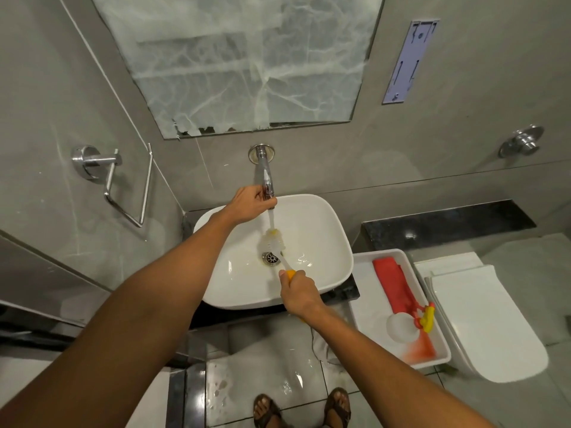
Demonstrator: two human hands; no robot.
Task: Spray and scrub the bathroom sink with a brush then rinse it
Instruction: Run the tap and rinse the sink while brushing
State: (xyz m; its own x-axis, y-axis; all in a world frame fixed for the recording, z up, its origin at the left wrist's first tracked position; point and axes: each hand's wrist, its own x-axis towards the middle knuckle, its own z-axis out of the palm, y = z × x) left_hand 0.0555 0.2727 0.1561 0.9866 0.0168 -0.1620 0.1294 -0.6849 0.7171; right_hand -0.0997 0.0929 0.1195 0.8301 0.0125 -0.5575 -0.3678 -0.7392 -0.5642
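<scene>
Chrome tap (266,177) is clasped by the left hand (247,205); right hand (298,293) clamps the brush (273,242) handle, mostly hidden, under running water.

A white tray (364,270) (beside a toilet (482,322)) holds a red cloth (394,285).

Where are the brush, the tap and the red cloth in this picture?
brush (273,242), head view, on the wet bristle head under the running water.
tap (265,173), head view, on the chrome spout coming out of the wall.
red cloth (394,284), head view, on its middle, lying in the white tray.
</scene>
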